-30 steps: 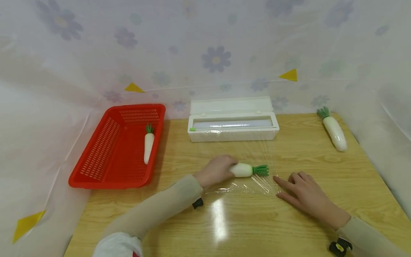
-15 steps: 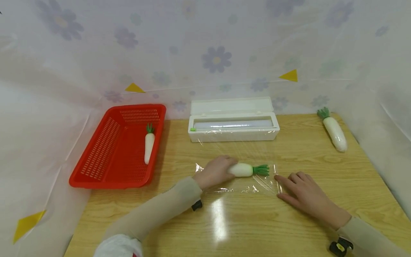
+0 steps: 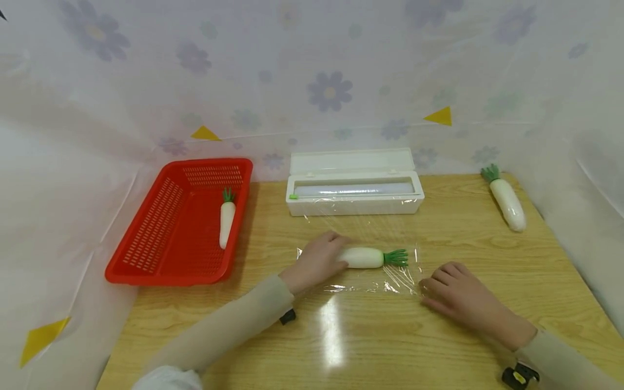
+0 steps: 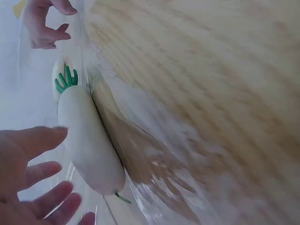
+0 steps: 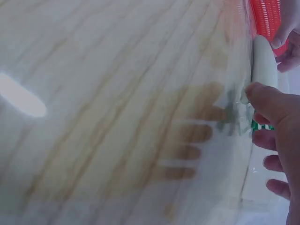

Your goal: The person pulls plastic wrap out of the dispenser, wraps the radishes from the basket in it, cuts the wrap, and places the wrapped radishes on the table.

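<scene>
A white radish (image 3: 362,258) with green leaves lies on a sheet of cling film (image 3: 361,281) drawn out over the table. My left hand (image 3: 314,264) is at the radish's leafless end; in the left wrist view, the fingers (image 4: 47,173) are spread beside it with a gap. Near the film's right edge, beyond the leaves, is my right hand (image 3: 458,295). Its thumb (image 5: 267,101) and fingers stand apart in the right wrist view, close to the crinkled film. Whether they touch the film I cannot tell.
Behind the radish stands a white cling film box (image 3: 355,206), lid up, roll inside. A red basket (image 3: 177,280) at left holds a smaller radish (image 3: 226,225). Another radish (image 3: 508,206), shiny as if wrapped, lies at the right back of the wooden table (image 3: 390,346).
My left hand has slid left off the radish, uncovering more of it. My right hand's fingers have drawn in a little and come off their stretched position at the film's edge.
</scene>
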Demonstrator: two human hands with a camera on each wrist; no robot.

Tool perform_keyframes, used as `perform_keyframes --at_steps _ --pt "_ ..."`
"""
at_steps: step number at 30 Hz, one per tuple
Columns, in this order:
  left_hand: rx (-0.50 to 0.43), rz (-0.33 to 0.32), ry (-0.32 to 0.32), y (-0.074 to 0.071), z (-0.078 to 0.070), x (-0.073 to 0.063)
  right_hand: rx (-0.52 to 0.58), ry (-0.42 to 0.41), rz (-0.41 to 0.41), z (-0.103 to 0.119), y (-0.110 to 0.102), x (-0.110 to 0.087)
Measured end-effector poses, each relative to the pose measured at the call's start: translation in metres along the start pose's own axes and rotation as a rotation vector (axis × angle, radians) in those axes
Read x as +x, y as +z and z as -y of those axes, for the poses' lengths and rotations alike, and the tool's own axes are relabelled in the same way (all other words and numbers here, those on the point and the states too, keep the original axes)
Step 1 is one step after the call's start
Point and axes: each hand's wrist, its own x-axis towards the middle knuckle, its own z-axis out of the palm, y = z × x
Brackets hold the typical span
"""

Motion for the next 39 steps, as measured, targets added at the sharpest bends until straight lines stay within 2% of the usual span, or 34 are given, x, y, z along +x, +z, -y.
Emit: perform_keyframes --at_steps 4,6,11,15,18,22,26,30,35,39 --pt "-0.068 -0.060 0.000 -0.004 0.010 -0.026 -0.014 -0.131 -0.029 0.003 0.001 0.004" --pt "-0.062 -0.066 0.038 -0.005 0.016 -0.039 -0.027 -0.165 -0.034 0.004 0.001 0.004" --pt "0.033 -0.018 0.152 -0.001 0.034 -0.066 -0.068 -0.201 -0.042 0.006 0.001 0.006" --pt "0.060 0.015 0.199 0.003 0.047 -0.079 -0.126 -0.242 -0.033 0.008 0.000 0.008" --pt "0.044 0.021 0.215 0.005 0.052 -0.084 -0.169 -0.258 -0.009 0.010 0.000 0.008" --pt "0.016 0.018 0.219 0.006 0.056 -0.088 -0.187 -0.237 0.024 0.011 -0.001 0.009" --pt "0.007 0.021 0.195 0.007 0.056 -0.088 -0.186 -0.197 0.037 0.010 0.001 0.007" --pt "0.016 0.032 0.168 0.009 0.055 -0.088 -0.140 -0.159 0.011 0.007 0.004 0.005" --pt "0.018 0.022 0.172 0.009 0.054 -0.087 -0.108 -0.224 -0.030 0.006 0.006 0.006" --pt "0.020 0.011 0.179 0.009 0.053 -0.087 -0.140 -0.244 -0.004 0.006 0.004 0.010"
